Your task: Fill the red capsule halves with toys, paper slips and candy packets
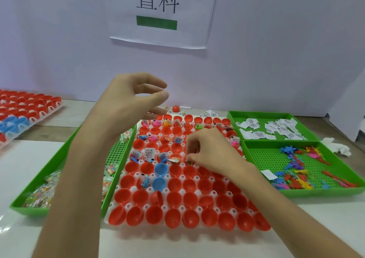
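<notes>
Red capsule halves (178, 199) | right fingers (192, 147) curled onto one | left fingers (154, 83) loose, empty

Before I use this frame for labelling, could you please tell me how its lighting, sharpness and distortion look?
Head view: the light is soft and even, with a faint shadow under the right forearm darkening some red capsule halves. Head view: wide-angle bending splays the green toy tray and skews the wall sign. Head view: the raised left hand looks slightly soft, and the candy packets glint, losing detail.
</notes>
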Available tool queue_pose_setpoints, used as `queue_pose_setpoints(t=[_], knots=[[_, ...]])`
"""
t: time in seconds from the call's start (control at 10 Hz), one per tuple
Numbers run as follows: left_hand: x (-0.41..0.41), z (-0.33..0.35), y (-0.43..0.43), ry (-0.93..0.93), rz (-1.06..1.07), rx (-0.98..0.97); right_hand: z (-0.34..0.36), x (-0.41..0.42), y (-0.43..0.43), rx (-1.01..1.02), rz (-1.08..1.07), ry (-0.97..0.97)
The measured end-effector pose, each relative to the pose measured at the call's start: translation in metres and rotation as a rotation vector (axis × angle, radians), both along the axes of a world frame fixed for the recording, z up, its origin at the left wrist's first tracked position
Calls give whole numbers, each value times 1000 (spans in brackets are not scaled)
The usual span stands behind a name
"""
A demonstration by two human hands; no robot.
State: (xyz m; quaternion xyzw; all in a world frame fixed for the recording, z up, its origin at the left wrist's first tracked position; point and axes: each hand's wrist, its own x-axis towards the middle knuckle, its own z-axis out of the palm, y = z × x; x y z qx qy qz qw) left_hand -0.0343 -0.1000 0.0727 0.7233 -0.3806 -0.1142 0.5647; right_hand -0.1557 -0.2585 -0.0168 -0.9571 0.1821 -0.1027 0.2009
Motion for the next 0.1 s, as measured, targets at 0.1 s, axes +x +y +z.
queue_pose_setpoints(t=[0.1], knots=[[3, 0, 2, -4, 5, -9, 11, -5, 0, 108, 7, 17]])
